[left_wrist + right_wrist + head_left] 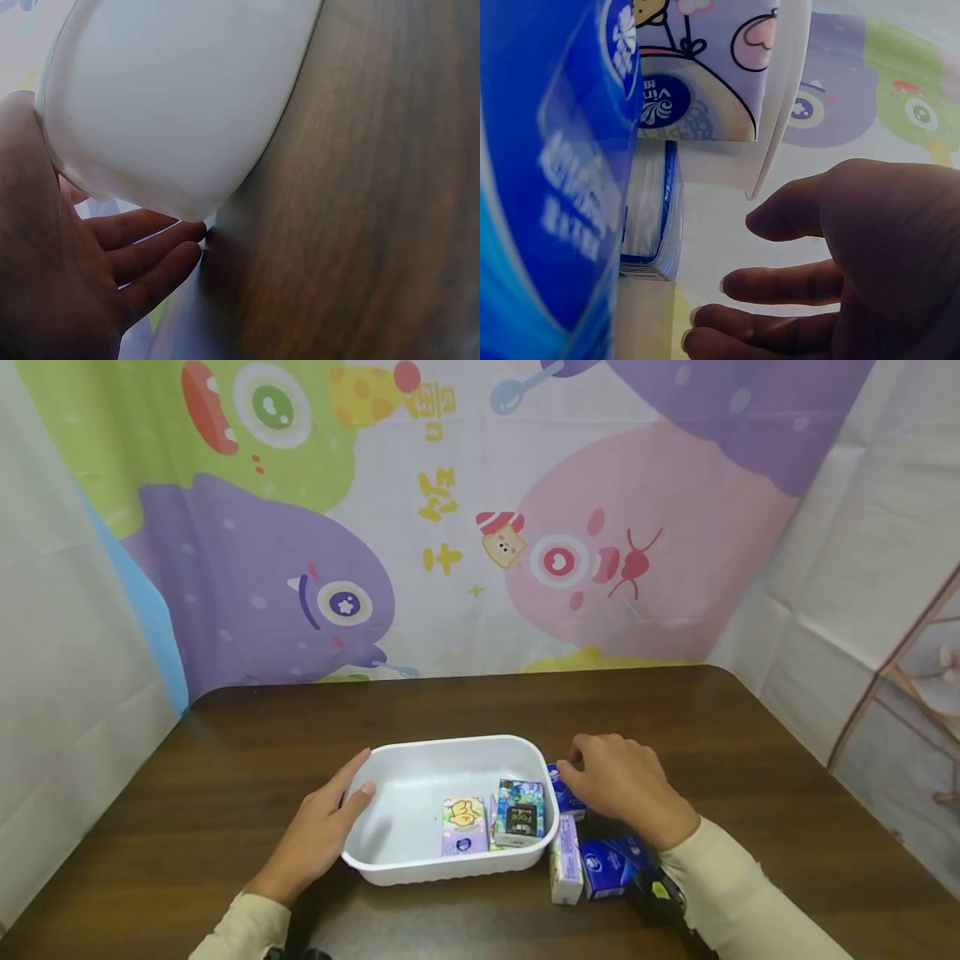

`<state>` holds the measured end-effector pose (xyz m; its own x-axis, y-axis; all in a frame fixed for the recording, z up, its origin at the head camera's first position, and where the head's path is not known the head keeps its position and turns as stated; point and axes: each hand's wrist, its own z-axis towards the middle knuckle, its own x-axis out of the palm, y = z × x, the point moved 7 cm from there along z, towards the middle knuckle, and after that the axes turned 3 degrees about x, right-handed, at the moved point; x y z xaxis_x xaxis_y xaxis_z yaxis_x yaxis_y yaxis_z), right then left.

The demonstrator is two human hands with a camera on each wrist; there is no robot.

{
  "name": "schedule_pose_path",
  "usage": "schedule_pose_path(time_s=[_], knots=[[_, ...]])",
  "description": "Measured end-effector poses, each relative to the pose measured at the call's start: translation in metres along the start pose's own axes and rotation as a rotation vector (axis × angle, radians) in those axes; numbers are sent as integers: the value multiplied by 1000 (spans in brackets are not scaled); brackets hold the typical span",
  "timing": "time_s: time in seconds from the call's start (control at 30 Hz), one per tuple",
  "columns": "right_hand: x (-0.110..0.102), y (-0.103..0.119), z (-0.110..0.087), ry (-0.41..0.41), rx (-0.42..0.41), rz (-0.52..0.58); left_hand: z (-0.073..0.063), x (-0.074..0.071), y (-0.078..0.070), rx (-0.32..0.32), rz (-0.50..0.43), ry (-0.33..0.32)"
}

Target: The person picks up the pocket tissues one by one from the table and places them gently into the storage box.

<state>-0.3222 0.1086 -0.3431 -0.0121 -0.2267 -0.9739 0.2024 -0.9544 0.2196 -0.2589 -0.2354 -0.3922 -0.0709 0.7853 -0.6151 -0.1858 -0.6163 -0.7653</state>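
My left hand (pixel 318 827) holds the left end of a white plastic basin (pixel 420 869), thumb over the rim and fingers along the outer wall. Inside lie a yellow-and-purple tissue pack (pixel 464 828) and a dark floral tissue pack (pixel 521 806), which partly hides another pack. My right hand (pixel 618 781) hovers over the far blue tissue pack (pixel 567 800) beside the basin's right end. In the right wrist view its fingers (pixel 780 285) are loosely extended with nothing between them. A purple tissue pack (pixel 566 860) stands against the basin, next to a nearer blue tissue pack (pixel 606 867).
The brown wooden table (pixel 247 793) has rounded far corners. Behind it hangs a cartoon-printed cloth (pixel 465 627), and pale cloth (pixel 810 610) closes off the right side. My right forearm passes close by the nearer blue pack.
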Motion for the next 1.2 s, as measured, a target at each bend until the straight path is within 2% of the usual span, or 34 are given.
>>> schedule_pose_path(time_s=[0.33, 0.63, 0.87, 1.2], knots=[[1, 5, 3, 31, -29, -48, -2, -2, 2, -26, -3, 1], [5, 5, -1, 78, -27, -83, -1, -1, 0, -15, -15, 8], [5, 6, -4, 77, -33, -88, 0, 0, -2, -12, -18, 13], [12, 10, -6, 96, -84, -84, 0, 0, 0, -13, -5, 8]])
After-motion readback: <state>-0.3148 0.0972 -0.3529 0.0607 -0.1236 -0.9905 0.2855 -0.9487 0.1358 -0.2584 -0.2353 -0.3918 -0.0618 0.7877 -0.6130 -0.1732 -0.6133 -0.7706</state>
